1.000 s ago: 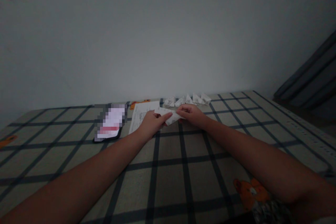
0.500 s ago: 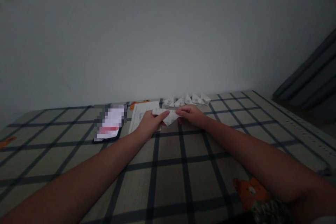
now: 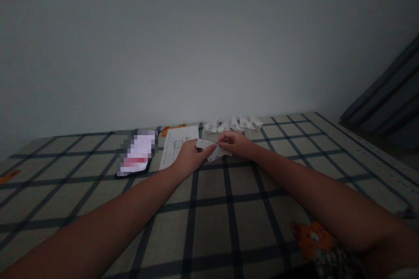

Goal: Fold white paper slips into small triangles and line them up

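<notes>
A small piece of folded white paper (image 3: 214,153) with faint print is between my hands, just above the checked cloth. My left hand (image 3: 190,157) grips its left side, with the thumb lying across the front and the other fingers hidden behind. Curled fingers of my right hand (image 3: 235,144) meet the paper's upper right edge in a pinch; their exact contact is hard to see. Part of the paper's right corner shows below that hand.
Several folded white paper shapes (image 3: 246,123) stand in a row near the wall. Printed sheets (image 3: 170,144) lie left of my hands, and a phone (image 3: 137,152) with a blurred screen lies farther left. A dark curtain (image 3: 389,91) hangs at the right.
The paper has tilted and dropped slightly, and its outline has changed. My left hand has shifted a little right, and the right hand's fingers have curled in more.
</notes>
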Action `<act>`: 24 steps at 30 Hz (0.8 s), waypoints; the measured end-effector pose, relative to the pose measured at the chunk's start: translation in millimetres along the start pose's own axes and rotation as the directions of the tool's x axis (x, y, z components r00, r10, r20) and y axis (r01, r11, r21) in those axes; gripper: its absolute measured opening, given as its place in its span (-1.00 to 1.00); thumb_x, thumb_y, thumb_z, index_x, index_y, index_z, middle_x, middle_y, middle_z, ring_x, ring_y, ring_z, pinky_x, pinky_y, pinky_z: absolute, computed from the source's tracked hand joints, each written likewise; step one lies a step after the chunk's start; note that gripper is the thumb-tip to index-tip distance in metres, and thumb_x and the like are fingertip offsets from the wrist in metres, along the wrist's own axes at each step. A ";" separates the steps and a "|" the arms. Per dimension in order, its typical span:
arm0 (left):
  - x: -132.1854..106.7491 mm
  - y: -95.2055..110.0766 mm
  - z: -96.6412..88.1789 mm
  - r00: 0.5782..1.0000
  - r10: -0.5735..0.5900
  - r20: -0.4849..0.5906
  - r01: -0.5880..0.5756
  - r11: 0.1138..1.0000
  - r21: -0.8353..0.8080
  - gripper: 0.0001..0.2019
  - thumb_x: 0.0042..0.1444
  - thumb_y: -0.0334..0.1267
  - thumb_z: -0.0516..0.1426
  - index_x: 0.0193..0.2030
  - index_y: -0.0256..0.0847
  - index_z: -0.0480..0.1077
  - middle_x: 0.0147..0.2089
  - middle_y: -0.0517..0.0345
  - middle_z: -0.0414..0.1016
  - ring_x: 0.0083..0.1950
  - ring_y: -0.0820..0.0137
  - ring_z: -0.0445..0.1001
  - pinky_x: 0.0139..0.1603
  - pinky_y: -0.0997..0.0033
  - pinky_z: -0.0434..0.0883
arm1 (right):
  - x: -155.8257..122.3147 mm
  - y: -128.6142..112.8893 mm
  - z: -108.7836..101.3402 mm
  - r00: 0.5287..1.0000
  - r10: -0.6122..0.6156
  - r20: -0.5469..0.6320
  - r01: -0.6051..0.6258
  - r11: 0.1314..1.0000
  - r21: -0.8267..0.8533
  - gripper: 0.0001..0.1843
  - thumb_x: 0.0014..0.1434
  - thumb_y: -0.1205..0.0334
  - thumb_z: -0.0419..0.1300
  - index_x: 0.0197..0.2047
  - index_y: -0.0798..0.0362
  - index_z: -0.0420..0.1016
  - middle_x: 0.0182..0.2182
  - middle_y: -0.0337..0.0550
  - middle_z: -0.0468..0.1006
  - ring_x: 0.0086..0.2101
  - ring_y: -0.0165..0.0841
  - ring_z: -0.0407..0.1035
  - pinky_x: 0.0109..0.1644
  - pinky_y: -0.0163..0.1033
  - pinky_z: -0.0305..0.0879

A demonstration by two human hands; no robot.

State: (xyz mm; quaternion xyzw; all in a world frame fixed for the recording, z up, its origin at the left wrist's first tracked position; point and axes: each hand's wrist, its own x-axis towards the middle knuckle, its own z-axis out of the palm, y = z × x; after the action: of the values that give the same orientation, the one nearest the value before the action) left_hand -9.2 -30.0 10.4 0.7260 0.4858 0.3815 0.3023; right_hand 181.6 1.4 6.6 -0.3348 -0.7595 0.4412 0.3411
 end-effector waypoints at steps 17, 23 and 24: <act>-2.1 -3.1 -3.8 0.962 -0.029 -0.270 0.026 1.000 -0.012 -0.76 -0.07 -0.11 0.15 -0.53 -0.27 0.35 -0.54 0.16 0.41 -0.49 0.41 0.37 -0.50 0.48 0.24 | 1.4 -1.3 -4.1 0.996 0.078 0.045 -0.079 0.996 0.034 -0.89 0.05 0.23 0.09 -0.40 0.11 0.32 -0.56 -0.30 0.38 -0.51 -0.46 0.33 -0.37 -0.34 0.17; -0.7 -8.4 -3.9 0.944 -0.077 -0.320 0.026 0.987 -0.162 -0.78 -0.06 -0.13 0.15 -0.48 -0.28 0.37 -0.52 0.17 0.41 -0.48 0.43 0.37 -0.48 0.48 0.27 | -0.1 -2.1 -6.8 0.991 0.125 0.056 -0.129 0.990 0.058 -0.86 0.06 0.20 0.09 -0.39 0.11 0.32 -0.58 -0.27 0.44 -0.52 -0.46 0.33 -0.39 -0.35 0.17; -0.5 -9.1 -4.0 0.943 -0.077 -0.323 0.020 0.984 -0.178 -0.79 -0.05 -0.14 0.15 -0.48 -0.28 0.36 -0.52 0.18 0.41 -0.47 0.43 0.36 -0.48 0.48 0.27 | -0.3 -2.0 -7.3 0.991 0.122 0.061 -0.125 0.990 0.063 -0.86 0.06 0.20 0.09 -0.39 0.11 0.32 -0.58 -0.27 0.45 -0.52 -0.46 0.33 -0.39 -0.35 0.18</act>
State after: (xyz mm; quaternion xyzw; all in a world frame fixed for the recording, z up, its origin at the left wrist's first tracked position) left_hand -17.0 -27.0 5.0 0.6111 0.5123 0.5302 0.2882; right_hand 187.3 3.6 11.1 -0.3570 -0.7316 0.4959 0.3024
